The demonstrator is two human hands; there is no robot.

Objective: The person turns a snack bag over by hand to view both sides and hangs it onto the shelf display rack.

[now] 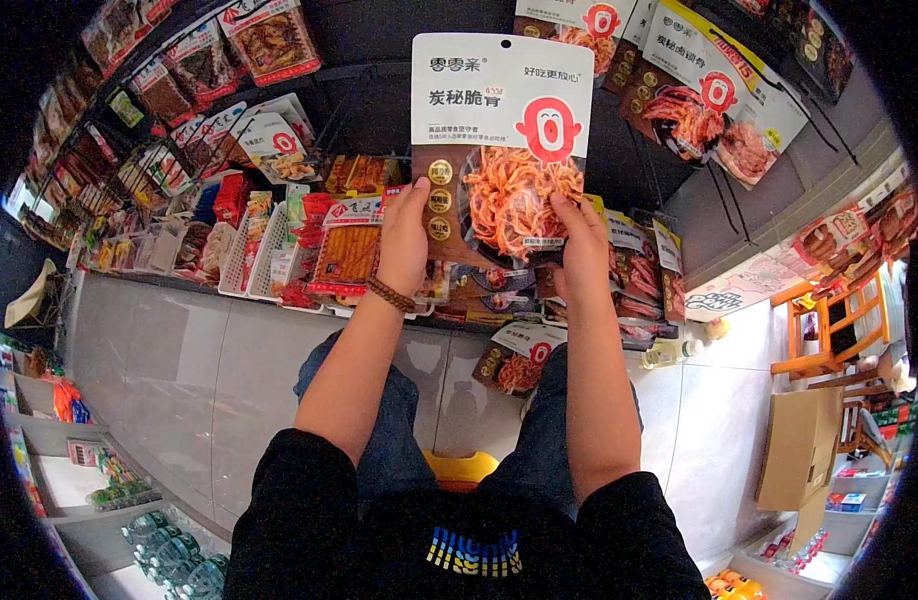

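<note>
Black shirt (469, 550) nearest, short sleeves; below it jeans (384, 430), knees apart, a bit of yellow seat (461, 468) between the thighs. Both arms reach forward, away from the body, roughly parallel, left forearm (349, 390) angling slightly inward, right forearm (601, 390) close to straight ahead. Beaded bracelet (390, 294) on left wrist. Left hand (404, 240) at the packet's lower left edge, thumb pointing up along it; right hand (583, 245) at the lower right, thumb laid over the front beside the food picture. Grip: both hands closed on one white-and-brown snack packet (499, 135), held up between them, front facing the wearer, top edge up; fingers behind it hidden. Another snack packet (519, 360) sits low between the knees, can't tell whether flat or leaning. Beyond: white baskets (263, 250) of snacks on the left, a bottle (671, 352) on the floor (169, 350) at right, hanging packets (684, 90) upper right, past the held one.
</note>
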